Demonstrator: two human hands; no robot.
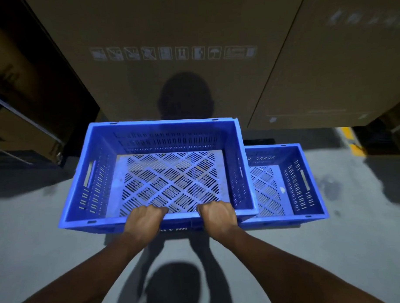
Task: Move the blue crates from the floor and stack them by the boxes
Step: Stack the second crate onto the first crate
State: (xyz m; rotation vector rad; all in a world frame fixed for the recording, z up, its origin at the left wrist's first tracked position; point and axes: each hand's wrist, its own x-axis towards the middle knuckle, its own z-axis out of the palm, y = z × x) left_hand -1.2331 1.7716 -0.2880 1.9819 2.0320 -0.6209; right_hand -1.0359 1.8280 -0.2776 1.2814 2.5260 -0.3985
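Blue crate (pixel 93 177) sits clenched in my grip, left hand (pixel 141 221) and right hand (pixel 217 215) both curled over its near rim, partly hiding a second crate (pixel 309 181) on the grey floor (pixel 38 225), close before tall cardboard boxes (pixel 167 27).

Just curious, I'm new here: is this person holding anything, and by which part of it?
The left hand and right hand both grip the nearer blue crate by its near rim.

An empty, slotted blue crate (pixel 167 139) fills the frame's centre, level. A second crate (pixel 300 184) sits right of centre, partly hidden behind it.
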